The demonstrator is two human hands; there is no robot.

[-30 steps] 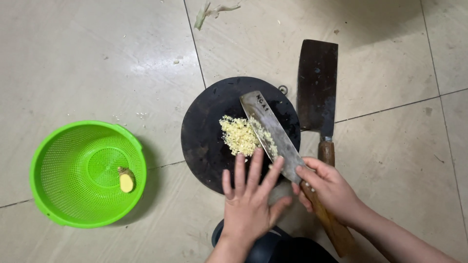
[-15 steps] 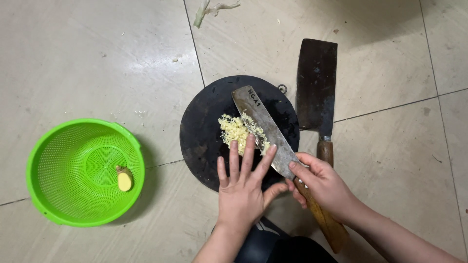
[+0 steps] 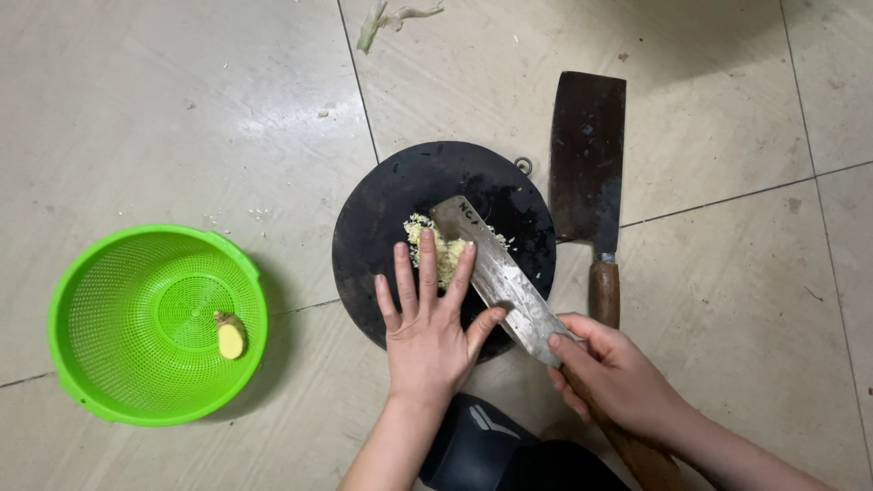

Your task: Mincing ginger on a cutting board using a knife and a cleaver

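Note:
A round black chopping board (image 3: 391, 205) lies on the tiled floor. On it sits a small pile of pale yellow minced ginger (image 3: 435, 244). My right hand (image 3: 617, 373) grips the wooden handle of a steel cleaver (image 3: 496, 273), whose blade lies flat across the board beside the pile. My left hand (image 3: 429, 318) rests flat on the board with its fingers spread, fingertips touching the minced pile and the blade's edge.
A second, darker cleaver (image 3: 587, 159) lies on the floor right of the board. A green plastic colander (image 3: 118, 364) at the left holds one piece of ginger (image 3: 230, 336). Vegetable scraps (image 3: 386, 18) lie at the top. A dark shoe (image 3: 482, 441) is below.
The cleaver blade has swung left across the board toward the pile. My left hand has slid forward onto the minced ginger, pressing it against the blade.

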